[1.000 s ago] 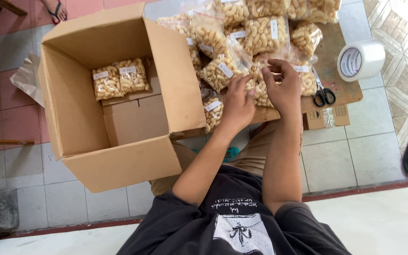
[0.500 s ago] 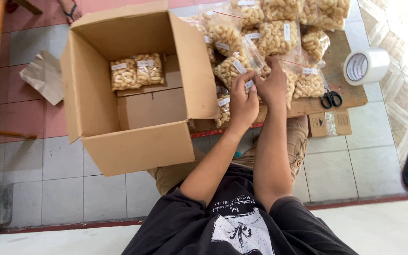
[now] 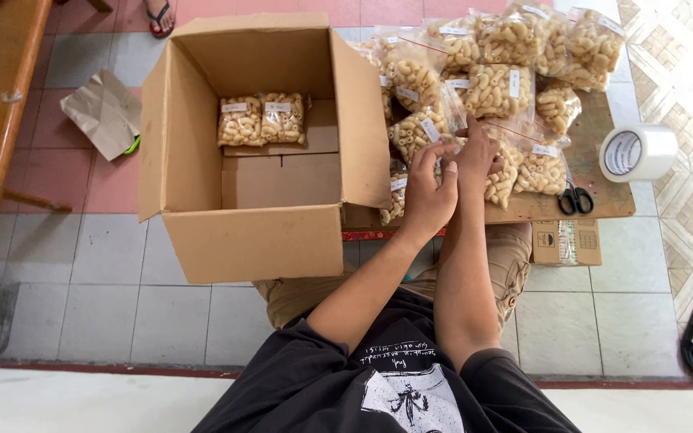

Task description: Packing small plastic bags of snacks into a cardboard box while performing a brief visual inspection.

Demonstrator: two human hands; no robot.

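Note:
My left hand [image 3: 429,191] and my right hand [image 3: 476,159] meet over a pile of clear snack bags [image 3: 515,88] filled with pale curled crackers, on a low wooden board [image 3: 603,172]. Both hands pinch one snack bag [image 3: 415,135] at the pile's left edge, near its white label. To the left stands an open cardboard box [image 3: 250,240] with its flaps up. Two packed snack bags [image 3: 262,120] lie side by side at the far end of the box floor. The right flap of the box hides part of the pile.
A roll of clear tape [image 3: 638,152] and black scissors [image 3: 575,199] sit at the board's right end, with a small carton [image 3: 567,242] below. Crumpled brown paper [image 3: 104,111] lies on the tiled floor. A wooden table [image 3: 2,96] is at left, and a sandalled foot [image 3: 158,16] at top.
The view has shifted, so the box sits more to the centre. My hands stay at the same bag and have drawn closer together on it.

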